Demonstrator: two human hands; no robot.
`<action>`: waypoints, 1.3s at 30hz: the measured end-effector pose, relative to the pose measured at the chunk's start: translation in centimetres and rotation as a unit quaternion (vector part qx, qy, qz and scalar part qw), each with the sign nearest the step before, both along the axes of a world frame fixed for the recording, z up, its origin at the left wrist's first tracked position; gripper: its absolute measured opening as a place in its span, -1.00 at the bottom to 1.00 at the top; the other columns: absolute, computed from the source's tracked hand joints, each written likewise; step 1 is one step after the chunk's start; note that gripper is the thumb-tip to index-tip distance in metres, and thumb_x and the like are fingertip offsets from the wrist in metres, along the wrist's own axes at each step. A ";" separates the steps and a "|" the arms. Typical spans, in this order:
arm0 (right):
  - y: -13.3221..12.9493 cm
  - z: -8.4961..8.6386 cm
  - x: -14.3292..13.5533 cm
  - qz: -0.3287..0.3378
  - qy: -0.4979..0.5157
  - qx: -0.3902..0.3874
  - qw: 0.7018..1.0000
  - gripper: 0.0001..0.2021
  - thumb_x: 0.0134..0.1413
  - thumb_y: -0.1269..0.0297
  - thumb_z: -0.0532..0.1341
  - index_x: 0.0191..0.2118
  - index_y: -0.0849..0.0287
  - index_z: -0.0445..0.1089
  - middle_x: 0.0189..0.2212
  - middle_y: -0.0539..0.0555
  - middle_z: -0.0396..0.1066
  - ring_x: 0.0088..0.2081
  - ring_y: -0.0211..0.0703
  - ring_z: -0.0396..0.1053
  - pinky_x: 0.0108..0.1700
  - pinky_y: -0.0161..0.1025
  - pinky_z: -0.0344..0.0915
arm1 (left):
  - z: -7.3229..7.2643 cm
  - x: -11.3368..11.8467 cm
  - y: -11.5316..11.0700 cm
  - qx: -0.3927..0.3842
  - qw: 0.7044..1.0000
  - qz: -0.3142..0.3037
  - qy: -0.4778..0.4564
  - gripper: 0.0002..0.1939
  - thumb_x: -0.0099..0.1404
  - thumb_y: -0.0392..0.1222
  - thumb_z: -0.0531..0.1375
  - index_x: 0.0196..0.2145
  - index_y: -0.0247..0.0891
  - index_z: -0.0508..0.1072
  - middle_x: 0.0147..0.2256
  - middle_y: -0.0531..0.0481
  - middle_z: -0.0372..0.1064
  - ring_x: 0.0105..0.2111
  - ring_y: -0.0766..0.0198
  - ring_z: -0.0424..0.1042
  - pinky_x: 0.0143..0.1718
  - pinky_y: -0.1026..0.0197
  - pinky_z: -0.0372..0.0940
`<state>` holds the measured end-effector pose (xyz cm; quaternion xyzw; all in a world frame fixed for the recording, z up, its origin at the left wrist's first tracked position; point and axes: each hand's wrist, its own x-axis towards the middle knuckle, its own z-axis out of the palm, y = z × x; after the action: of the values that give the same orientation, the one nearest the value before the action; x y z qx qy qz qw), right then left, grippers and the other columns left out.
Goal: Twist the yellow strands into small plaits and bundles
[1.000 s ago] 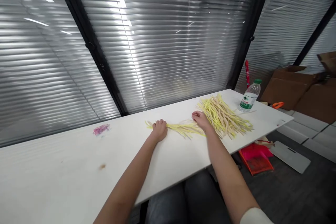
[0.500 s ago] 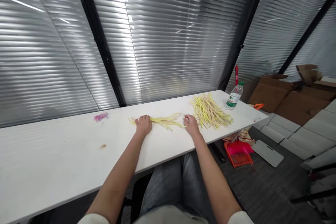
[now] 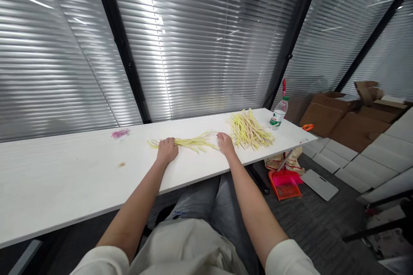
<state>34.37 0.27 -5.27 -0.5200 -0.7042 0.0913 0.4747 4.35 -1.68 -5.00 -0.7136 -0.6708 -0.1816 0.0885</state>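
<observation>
On the white table, my left hand (image 3: 167,150) is closed around a bunch of long, thin, pale yellow strips (image 3: 191,142). Short ends stick out to its left, and the longer loose ends fan out to the right. My right hand (image 3: 226,143) lies just past those loose ends, its fingertips pinched together where a thin pale strand reaches them. The fingers partly hide that contact. Close beyond the right hand is a larger, spread pile of the same yellow strips (image 3: 250,129).
A water bottle (image 3: 279,114) with a green cap stands near the table's right end. Pink-purple shreds (image 3: 120,133) lie at the back left, with a brown spot in front. An orange dustpan (image 3: 285,185) and cardboard boxes (image 3: 329,114) are on the right. Window blinds run behind the table.
The whole view has shifted, so the table and its things appear further left and slightly higher. Both hands stay in nearly the same places on the table, the left still around the bunch.
</observation>
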 end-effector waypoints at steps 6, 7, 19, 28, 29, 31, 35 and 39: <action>0.0 0.2 -0.4 -0.009 -0.022 -0.004 1.000 -0.53 0.27 0.09 -0.18 -0.32 0.18 0.41 -0.36 0.12 0.43 -0.27 -0.14 0.32 -0.18 -0.27 0.16 | 0.0 -0.1 0.0 0.009 1.000 -0.012 0.006 -0.59 0.21 -0.24 -0.05 0.02 -0.35 0.25 -0.03 -0.28 0.28 0.00 -0.05 0.22 0.07 -0.07 0.00; 0.0 0.3 -0.5 -0.007 -0.026 -0.003 1.000 -0.53 0.27 0.09 -0.18 -0.33 0.19 0.41 -0.37 0.12 0.43 -0.28 -0.14 0.32 -0.18 -0.27 0.16 | 0.0 -0.1 0.0 0.016 1.000 -0.013 0.007 -0.59 0.21 -0.24 -0.05 0.02 -0.35 0.25 -0.03 -0.28 0.28 0.00 -0.05 0.21 0.07 -0.05 0.00; -1.7 1.0 -0.8 -0.018 -0.070 0.032 0.997 -0.56 0.28 0.15 -0.18 -0.39 0.16 0.38 -0.40 0.10 0.39 -0.26 -0.16 0.30 -0.14 -0.28 0.15 | 1.0 1.3 -0.5 0.047 0.999 0.003 0.013 -0.61 0.20 -0.23 -0.03 -0.02 -0.33 0.29 -0.06 -0.27 0.28 -0.02 -0.08 0.20 0.06 -0.11 -0.04; -3.0 -0.3 -0.3 -0.005 -0.048 -0.023 0.999 -0.66 0.25 0.20 -0.13 -0.31 0.18 0.34 -0.30 0.13 0.36 -0.14 -0.12 0.24 -0.03 -0.22 0.13 | 1.5 3.1 -1.2 0.055 0.998 -0.009 0.025 -0.55 0.23 -0.23 -0.05 0.08 -0.33 0.22 -0.03 -0.29 0.26 0.01 -0.08 0.18 0.05 -0.08 -0.04; -3.0 -0.4 -0.2 -0.001 -0.043 -0.024 0.999 -0.66 0.25 0.20 -0.13 -0.32 0.17 0.34 -0.30 0.13 0.36 -0.15 -0.13 0.24 -0.03 -0.22 0.13 | 1.5 3.2 -1.3 0.053 0.998 -0.007 0.022 -0.55 0.24 -0.23 -0.05 0.08 -0.33 0.21 -0.03 -0.29 0.26 0.01 -0.08 0.18 0.05 -0.08 -0.04; -3.0 -0.4 -0.1 -0.001 -0.030 -0.023 0.999 -0.65 0.25 0.18 -0.13 -0.32 0.16 0.34 -0.31 0.12 0.37 -0.16 -0.13 0.25 -0.04 -0.22 0.13 | 1.5 3.3 -1.5 0.053 0.998 -0.001 0.018 -0.55 0.25 -0.22 -0.06 0.09 -0.32 0.21 -0.03 -0.29 0.26 0.00 -0.07 0.19 0.05 -0.08 -0.04; -3.5 -0.2 -0.3 0.001 -0.031 -0.020 0.999 -0.63 0.22 0.04 -0.08 -0.29 0.16 0.35 -0.29 0.11 0.37 -0.18 -0.13 0.26 -0.09 -0.23 0.16 | 1.7 3.5 -1.9 0.054 0.998 0.004 0.016 -0.57 0.26 -0.22 -0.07 0.08 -0.33 0.22 -0.04 -0.30 0.27 0.00 -0.07 0.18 0.04 -0.08 -0.03; -3.7 0.1 -0.7 0.013 -0.070 -0.025 0.997 -0.60 0.14 -0.05 0.01 -0.19 0.17 0.36 -0.19 0.14 0.37 -0.16 -0.12 0.28 -0.10 -0.24 0.16 | 1.7 3.7 -2.1 0.056 0.998 0.006 -0.003 -0.58 0.26 -0.23 -0.07 0.06 -0.32 0.24 -0.04 -0.30 0.27 0.01 -0.07 0.18 0.04 -0.08 -0.04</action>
<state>33.70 -3.42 -5.20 -0.5275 -0.7400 0.0790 0.4097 8.07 -3.80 -3.26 -0.7031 -0.6640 -0.2203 0.1273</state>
